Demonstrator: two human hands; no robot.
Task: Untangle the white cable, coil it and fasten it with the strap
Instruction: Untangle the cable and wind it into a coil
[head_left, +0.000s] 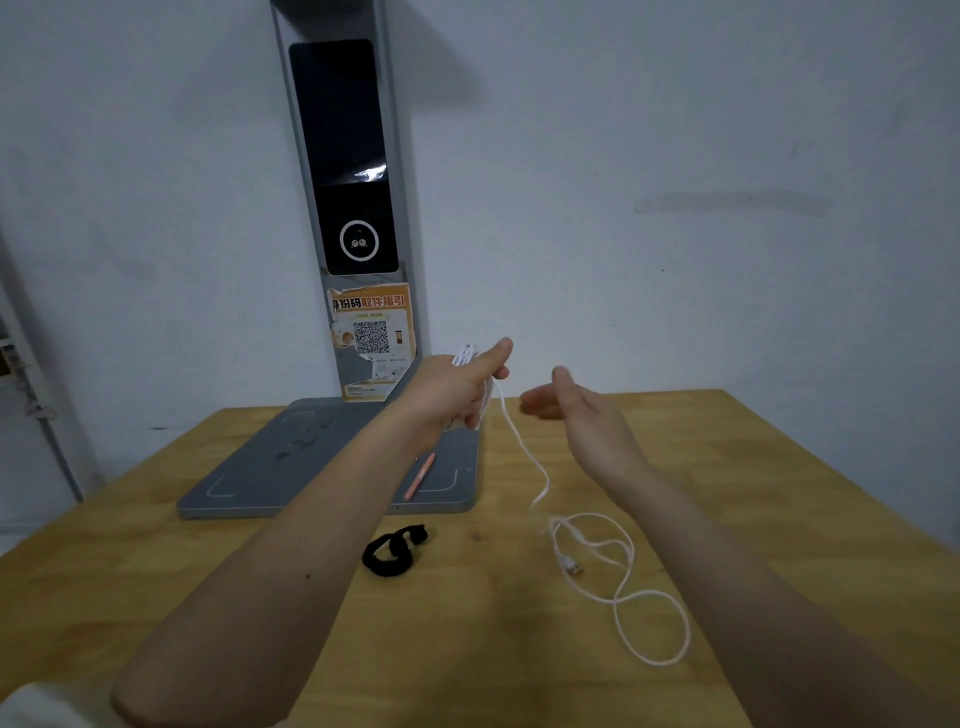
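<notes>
Left hand grips my half-wound white cable, its tail loose on the table; right hand open, reaching for slack, strap waiting below

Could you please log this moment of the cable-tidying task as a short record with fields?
left hand: raised, closed on several loops of the white cable
right hand: open, beside the cable, not gripping
cable remainder: hangs from the left hand to the wooden table, loose loops and USB plug lying there
black strap: on the table, untouched
pink pen: on the grey base plate
coiling: partly done; strap not yet applied
</notes>
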